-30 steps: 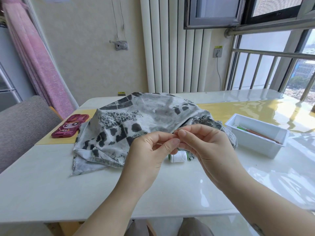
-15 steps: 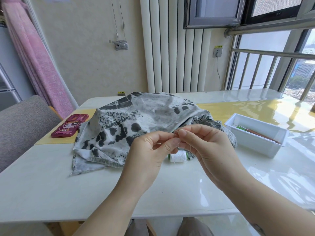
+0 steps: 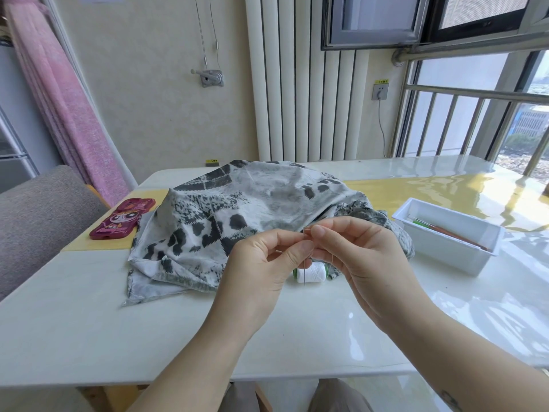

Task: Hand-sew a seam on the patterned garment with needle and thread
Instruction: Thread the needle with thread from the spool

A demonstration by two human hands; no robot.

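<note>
Two hands had barely shifted: the left hand (image 3: 261, 263) still pinched the thin steel needle (image 3: 305, 266), the right hand (image 3: 356, 251) pinched thread at its eye. Threading apparently continued; the grey-and-black patterned garment (image 3: 237, 215) lay unsewn behind.

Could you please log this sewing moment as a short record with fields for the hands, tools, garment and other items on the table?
left hand: raised above the table, fingertips pinched at the needle
right hand: fingertips pinched opposite the left, apparently on thread
needle: thin, pointing down between the hands
garment: grey patterned cloth, heaped behind the hands, not held
thread spool: white, lying on its side by the garment
tray: white, right of garment, holds thin sticks
phone case: dark red, left of garment
table: glossy white
</note>
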